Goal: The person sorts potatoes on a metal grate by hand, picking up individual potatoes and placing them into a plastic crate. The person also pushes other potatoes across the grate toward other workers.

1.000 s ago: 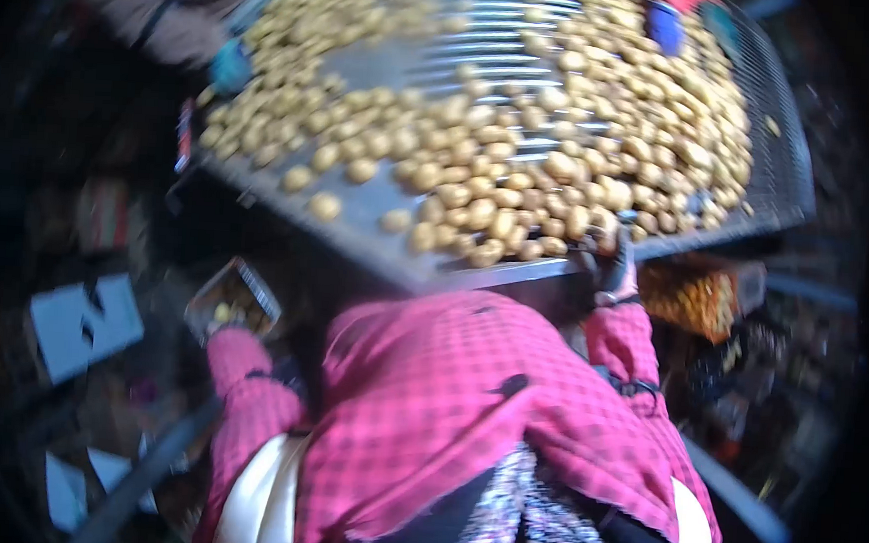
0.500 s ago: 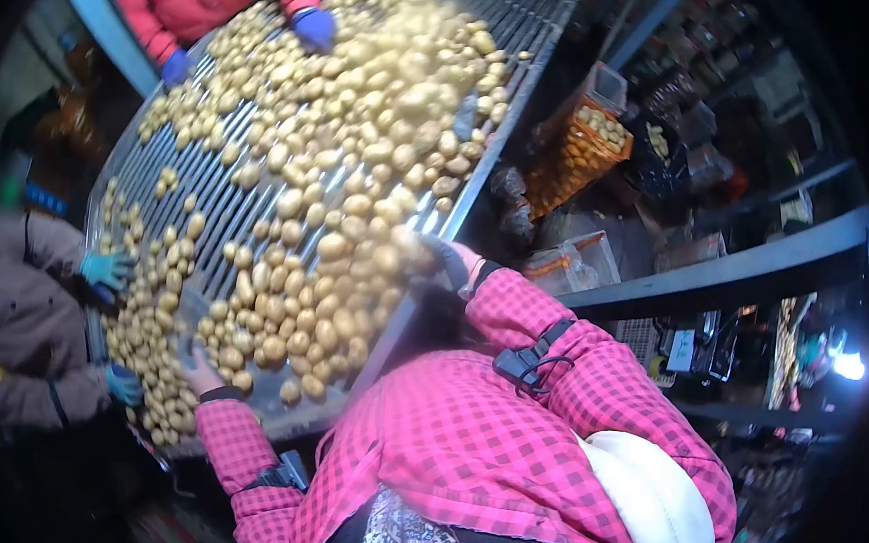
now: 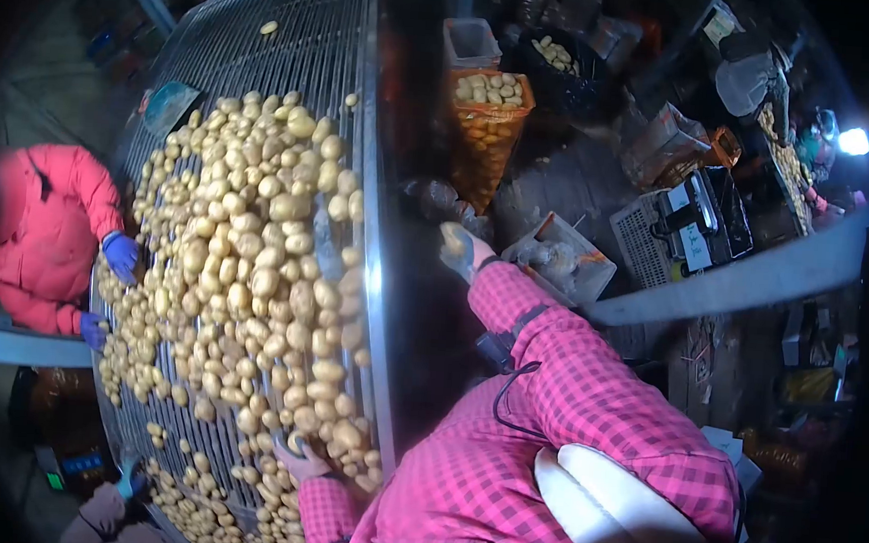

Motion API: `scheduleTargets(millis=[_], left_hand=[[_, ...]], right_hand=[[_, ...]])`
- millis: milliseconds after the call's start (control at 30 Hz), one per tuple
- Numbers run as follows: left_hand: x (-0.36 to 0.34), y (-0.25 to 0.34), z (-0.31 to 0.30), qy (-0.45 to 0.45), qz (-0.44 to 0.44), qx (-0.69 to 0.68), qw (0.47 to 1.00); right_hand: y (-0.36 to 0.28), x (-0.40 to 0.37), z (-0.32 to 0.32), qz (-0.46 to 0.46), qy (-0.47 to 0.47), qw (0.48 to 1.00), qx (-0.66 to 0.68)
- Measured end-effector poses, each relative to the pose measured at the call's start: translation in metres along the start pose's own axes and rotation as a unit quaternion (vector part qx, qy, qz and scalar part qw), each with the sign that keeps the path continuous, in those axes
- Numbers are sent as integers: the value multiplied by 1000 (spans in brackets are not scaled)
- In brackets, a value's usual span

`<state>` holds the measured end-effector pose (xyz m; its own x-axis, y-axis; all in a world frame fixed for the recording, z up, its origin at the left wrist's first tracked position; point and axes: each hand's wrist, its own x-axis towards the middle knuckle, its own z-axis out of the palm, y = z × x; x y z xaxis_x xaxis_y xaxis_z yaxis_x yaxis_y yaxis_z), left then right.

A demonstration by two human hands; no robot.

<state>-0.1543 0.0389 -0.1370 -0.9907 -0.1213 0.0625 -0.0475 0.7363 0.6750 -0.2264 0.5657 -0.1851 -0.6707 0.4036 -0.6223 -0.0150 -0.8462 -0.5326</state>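
Many potatoes [image 3: 247, 250] lie heaped on a slatted metal rack [image 3: 300, 24] with a raised metal edge. My left hand [image 3: 299, 456], in a dark glove with bare fingertips, rests among potatoes near the rack's lower right part, its fingers apart. Out beyond the rack's right edge, my right hand [image 3: 466, 252] is closed round a pale potato [image 3: 453, 235]. A clear plastic piece [image 3: 327, 240] lies among the potatoes near the right edge.
A co-worker in a red jacket [image 3: 45, 218] works at the rack's left side; another's gloved hand [image 3: 128, 477] shows lower left. An orange mesh bag of potatoes [image 3: 485, 135], a white crate [image 3: 594, 266] and a scale [image 3: 694, 223] stand at the right.
The view has swung to the right. My right hand has moved from over the rack to beyond its right edge, with a potato in it. My left hand now touches potatoes nearer the right edge.
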Motion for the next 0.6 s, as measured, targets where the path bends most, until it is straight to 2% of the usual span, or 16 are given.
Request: scheduleTargets(millis=[33, 67, 133, 233, 333, 367, 400, 467, 500, 533, 567, 600], left_hand=[[0, 11, -3, -2, -4, -38, 999], [-2, -2, 2, 37, 26, -10, 999], [1, 2, -1, 12, 4, -32, 999], [3, 18, -3, -3, -44, -57, 997], [2, -18, -2, 10, 30, 14, 999], [-7, -46, 7, 20, -41, -118, 992], [-9, -74, 12, -3, -98, -171, 980], [-14, -142, 14, -47, -215, -271, 937], [-7, -175, 15, -107, -299, -394, 863], [-6, -178, 16, -84, -292, -423, 854], [-12, -180, 21, -71, -272, -387, 878], [-16, -161, 18, -57, -230, -316, 919]], right_hand=[[5, 13, -20, 37, 52, 997, -32], [10, 26, -40, 74, 103, 990, -64], [23, 47, -75, 115, 126, 982, -80], [17, 65, -83, 118, 198, 970, -76], [-29, 88, -68, 77, 194, 976, -67], [-56, 107, -69, 50, 83, 995, -13], [-91, 133, -73, 22, -29, 999, 40], [-153, 179, -79, -37, -250, 957, 142], [-190, 160, -37, -112, -82, 985, 101], [-227, 137, 10, -181, 88, 978, 55], [-244, 160, 2, -210, 45, 969, 118], [-257, 151, 19, -228, 81, 966, 88]])
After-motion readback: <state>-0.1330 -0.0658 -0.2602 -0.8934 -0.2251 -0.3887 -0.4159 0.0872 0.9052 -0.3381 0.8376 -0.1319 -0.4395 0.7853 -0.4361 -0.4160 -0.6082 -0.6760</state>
